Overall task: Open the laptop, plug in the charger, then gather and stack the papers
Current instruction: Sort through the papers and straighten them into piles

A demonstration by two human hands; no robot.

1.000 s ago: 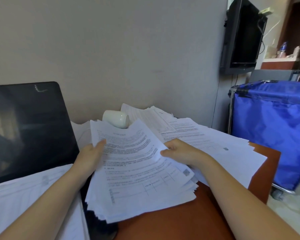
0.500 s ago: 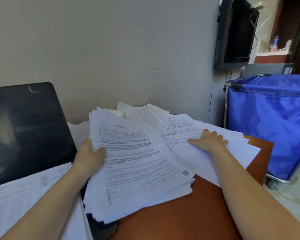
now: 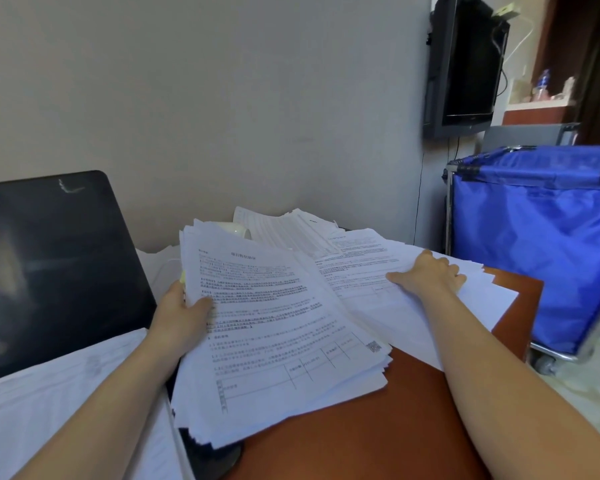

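My left hand [image 3: 182, 315] grips the left edge of a thick stack of printed papers [image 3: 274, 334], thumb on top, holding it tilted above the brown table [image 3: 378, 427]. My right hand [image 3: 430, 277] lies flat, fingers spread, on loose sheets [image 3: 465, 306] spread over the table's right side. More sheets [image 3: 284, 226] lie behind near the wall. The laptop [image 3: 56, 265] stands open at the left, its screen dark. Papers [image 3: 66, 393] cover the area in front of it. No charger can be made out.
A white cup [image 3: 238, 230] lies on its side behind the held stack. A blue laundry cart [image 3: 541, 244] stands right of the table. A black monitor [image 3: 465, 64] hangs on the wall above it. The beige wall borders the table's far edge.
My right hand let go of the held stack and moved right onto the loose sheets. The left hand raised the stack, now hiding most of the cup.
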